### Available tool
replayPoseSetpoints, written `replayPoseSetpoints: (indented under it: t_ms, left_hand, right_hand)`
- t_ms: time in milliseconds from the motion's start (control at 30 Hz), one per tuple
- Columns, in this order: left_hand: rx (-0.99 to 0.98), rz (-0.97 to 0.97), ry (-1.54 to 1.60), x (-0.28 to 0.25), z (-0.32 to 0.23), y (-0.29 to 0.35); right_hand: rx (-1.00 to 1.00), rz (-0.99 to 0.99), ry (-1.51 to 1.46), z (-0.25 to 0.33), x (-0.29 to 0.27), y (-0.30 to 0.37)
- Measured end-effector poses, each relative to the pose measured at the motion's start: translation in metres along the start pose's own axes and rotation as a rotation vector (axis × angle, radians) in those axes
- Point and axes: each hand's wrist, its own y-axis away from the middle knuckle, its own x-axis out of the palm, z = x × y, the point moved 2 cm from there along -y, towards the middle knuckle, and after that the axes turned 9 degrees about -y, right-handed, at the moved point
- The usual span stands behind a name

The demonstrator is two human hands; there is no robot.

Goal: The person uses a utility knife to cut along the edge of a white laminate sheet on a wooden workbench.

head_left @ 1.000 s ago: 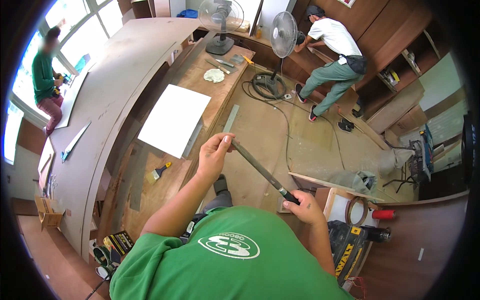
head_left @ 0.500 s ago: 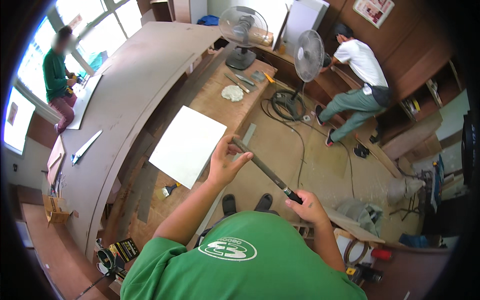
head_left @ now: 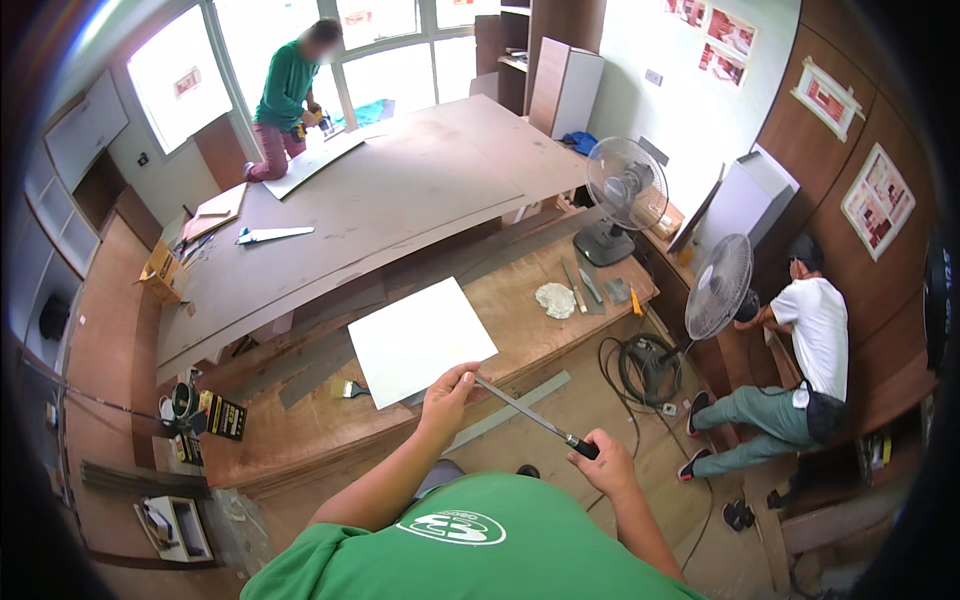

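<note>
A long, slim metal tool (head_left: 522,408) with a black handle (head_left: 582,447) is held across the front of the person's green shirt (head_left: 480,550), slanting down toward the right. The left hand (head_left: 445,402) pinches its far end between thumb and fingers, and the right hand (head_left: 608,464) is closed round the handle. Beyond the left hand, a white panel (head_left: 420,340) lies flat on a low wooden worktop (head_left: 525,308), with a paintbrush (head_left: 354,389) just beside its left edge. To the panel's right are a crumpled white cloth (head_left: 556,300), two narrow hand tools (head_left: 582,284) and the base of a fan (head_left: 627,187). A pale straight strip (head_left: 507,412) lies behind the metal tool, along the worktop's near side. A handsaw (head_left: 276,235) rests on the larger grey board (head_left: 430,190) farther back, where a co-worker in green (head_left: 285,92) kneels, holding a power tool (head_left: 318,120). At right, a person in a white shirt (head_left: 818,320) leans toward the wooden panelling, near a second fan (head_left: 718,288)
</note>
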Motion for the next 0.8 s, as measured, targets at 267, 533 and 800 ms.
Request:
replayPoseSetpoints:
  t_ms: [267,533,800]
  left_hand:
    - [0.073,-0.038,0.038,0.027,-0.021,0.011]
    - [0.198,-0.159,0.017,0.022,-0.044,0.017]
    - [0.261,-0.211,0.133,0.019,-0.078,-0.001]
  right_hand:
    - [-0.051,0.35,-0.079,-0.021,-0.029,-0.035]
    - [-0.079,0.418,-0.212,-0.008,-0.043,-0.049]
    - [-0.188,0.288,-0.514,0.013,-0.084,-0.048]
